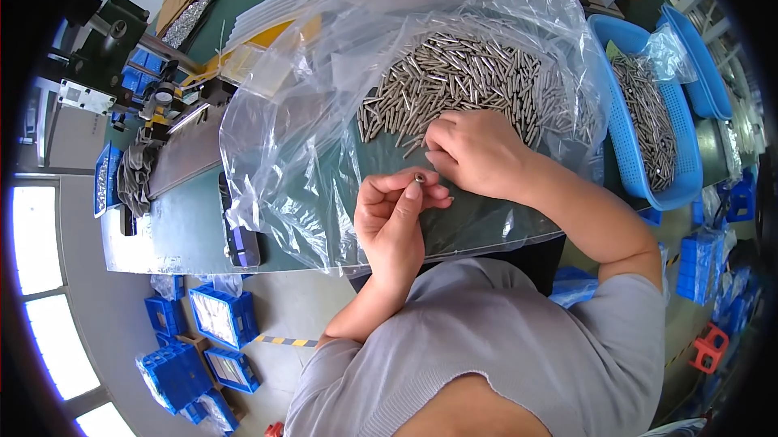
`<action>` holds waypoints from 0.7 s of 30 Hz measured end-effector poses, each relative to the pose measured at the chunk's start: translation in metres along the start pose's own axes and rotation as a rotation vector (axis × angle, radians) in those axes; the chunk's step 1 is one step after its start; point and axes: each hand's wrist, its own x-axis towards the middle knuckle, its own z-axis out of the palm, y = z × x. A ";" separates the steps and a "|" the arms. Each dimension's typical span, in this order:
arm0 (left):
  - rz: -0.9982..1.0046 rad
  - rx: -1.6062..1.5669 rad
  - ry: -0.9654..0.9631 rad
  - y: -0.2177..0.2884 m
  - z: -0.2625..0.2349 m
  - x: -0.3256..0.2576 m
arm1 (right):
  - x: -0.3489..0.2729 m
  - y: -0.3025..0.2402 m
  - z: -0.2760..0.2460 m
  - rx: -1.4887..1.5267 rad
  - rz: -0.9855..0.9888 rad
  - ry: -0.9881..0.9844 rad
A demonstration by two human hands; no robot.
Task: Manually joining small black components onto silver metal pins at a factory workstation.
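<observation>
I see my left hand (395,218) up off the table, near my body. Its thumb and fingers are pinched shut on one small metal pin (419,178), with the round end of the pin facing up at me. My right hand (478,152) is just past it, a little to the right. It rests palm down on the clear plastic sheet (284,137), and its fingers are curled at the near edge of the pile of metal pins (462,80). I cannot tell if those fingers hold a pin or just touch the pile. The pile lies on the plastic sheet, on the far side of my hands. The sheet covers the green table (182,218). To the right stands a blue basket (628,145) with more pins in it. Down on the floor to the left are blue crates (223,315).
</observation>
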 end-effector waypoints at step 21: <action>-0.011 -0.027 -0.006 -0.002 -0.006 0.000 | 0.002 -0.005 -0.017 1.219 0.216 -0.268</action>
